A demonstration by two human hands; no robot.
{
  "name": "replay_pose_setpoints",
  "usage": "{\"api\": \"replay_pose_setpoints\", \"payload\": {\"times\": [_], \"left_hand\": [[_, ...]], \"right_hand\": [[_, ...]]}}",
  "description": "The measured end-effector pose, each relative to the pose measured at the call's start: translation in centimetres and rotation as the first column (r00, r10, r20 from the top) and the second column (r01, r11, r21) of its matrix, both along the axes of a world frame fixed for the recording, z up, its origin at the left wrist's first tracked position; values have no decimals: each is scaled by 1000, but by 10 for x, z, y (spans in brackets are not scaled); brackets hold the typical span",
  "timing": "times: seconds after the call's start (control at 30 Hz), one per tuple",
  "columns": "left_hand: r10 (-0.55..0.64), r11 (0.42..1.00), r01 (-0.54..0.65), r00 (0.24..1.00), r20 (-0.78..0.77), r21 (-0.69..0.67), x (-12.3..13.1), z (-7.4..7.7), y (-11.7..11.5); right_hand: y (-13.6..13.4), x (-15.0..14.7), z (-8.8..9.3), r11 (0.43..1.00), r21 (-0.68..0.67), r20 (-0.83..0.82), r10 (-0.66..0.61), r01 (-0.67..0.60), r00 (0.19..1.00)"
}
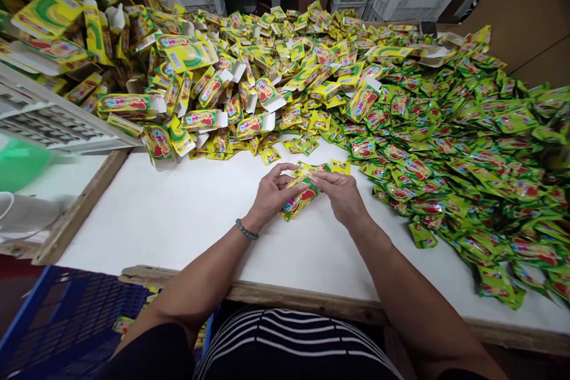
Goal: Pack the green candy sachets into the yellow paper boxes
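Across the white table point(178, 214), green packets point(445, 172) heap up at the right and yellow boxes point(205, 89) at the back and left. Near the middle, over bare tabletop, the left hand point(272, 193) holds a tilted pack point(297, 205) between thumb and fingers, while the right hand point(341, 193) has its fingers drawn narrow at the upper edge, gripping what I cannot tell. Small sachets point(341, 167) lie just beyond.

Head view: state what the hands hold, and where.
A printed yellow pack: the left hand grips its upper left part, the right hand its upper edge.
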State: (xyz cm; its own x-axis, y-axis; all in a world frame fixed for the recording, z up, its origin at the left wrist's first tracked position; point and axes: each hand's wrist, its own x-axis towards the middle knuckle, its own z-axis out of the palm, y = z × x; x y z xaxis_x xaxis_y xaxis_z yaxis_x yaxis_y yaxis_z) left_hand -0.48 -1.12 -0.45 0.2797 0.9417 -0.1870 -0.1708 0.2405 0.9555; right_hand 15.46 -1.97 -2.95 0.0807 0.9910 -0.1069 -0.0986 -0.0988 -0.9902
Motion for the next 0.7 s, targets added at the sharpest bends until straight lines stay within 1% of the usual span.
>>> {"api": "replay_pose_setpoints", "payload": {"times": [0.1, 0.23, 0.33, 0.4, 0.47, 0.53, 0.6, 0.67, 0.7], "left_hand": [[-14, 1000, 14, 1000, 12, -4, -2, 2, 1], [0, 999, 4, 997, 81, -49, -5, 4, 1], [-12, 997, 20, 993, 116, -70, -7, 4, 1], [-13, 997, 21, 992, 124, -70, -8, 4, 1], [16, 998, -8, 993, 121, -61, -8, 3, 1], [53, 998, -48, 993, 109, -48, -8, 2, 1], [85, 996, -82, 991, 103, -31, -8, 2, 1], [105, 994, -104, 989, 108, -19, -7, 2, 0], [117, 993, -116, 987, 111, -17, -7, 2, 0]], "right_hand": [[0, 6, 2, 1000, 6, 18, 28, -28, 999], [-2, 11, 8, 988, 66, 22, 137, -139, 990], [-2, 16, 12, 978, 75, 22, 194, -195, 981], [-2, 17, 14, 974, 74, 49, 209, -212, 977], [-3, 16, 16, 968, 118, 123, 207, -222, 970], [-7, 9, 16, 956, 217, 258, 139, -198, 956], [-12, -1, 16, 932, 332, 394, 5, -147, 919], [-17, -13, 13, 907, 410, 466, -123, -91, 876], [-19, -18, 12, 907, 418, 475, -161, -60, 865]]}}
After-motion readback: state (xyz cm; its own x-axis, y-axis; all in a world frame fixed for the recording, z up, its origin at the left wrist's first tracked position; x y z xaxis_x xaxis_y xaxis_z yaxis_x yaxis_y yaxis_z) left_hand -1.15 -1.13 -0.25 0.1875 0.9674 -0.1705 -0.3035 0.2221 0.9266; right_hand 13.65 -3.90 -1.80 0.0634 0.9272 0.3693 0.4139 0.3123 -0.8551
